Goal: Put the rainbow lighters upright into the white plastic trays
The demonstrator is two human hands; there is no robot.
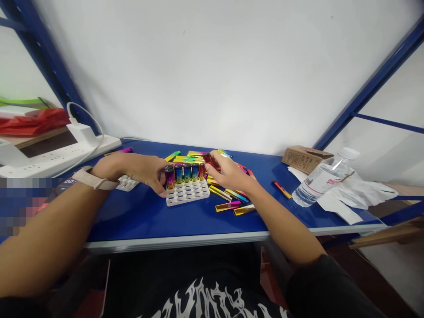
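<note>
A white tray with rows of holes (188, 194) lies on the blue table, and several shiny multicoloured lighters (187, 173) stand upright along its back. At the tray's left end my left hand (150, 173) is curled, its thumb and fingers around the leftmost lighter (170, 177) and the tray's edge. My right hand (225, 170) is just beyond the right end of the row, fingers bent round a dark red lighter (207, 157). Loose metallic lighters (228, 206) lie scattered behind the tray and under and beside my right hand.
A second white tray (126, 183) is partly hidden behind my left wrist. On the left are a power strip (59, 154) with a cable and a phone screen. To the right are a lone lighter (281, 189), a water bottle (323, 179), a cardboard box (304, 159) and white plastic sheeting (367, 190).
</note>
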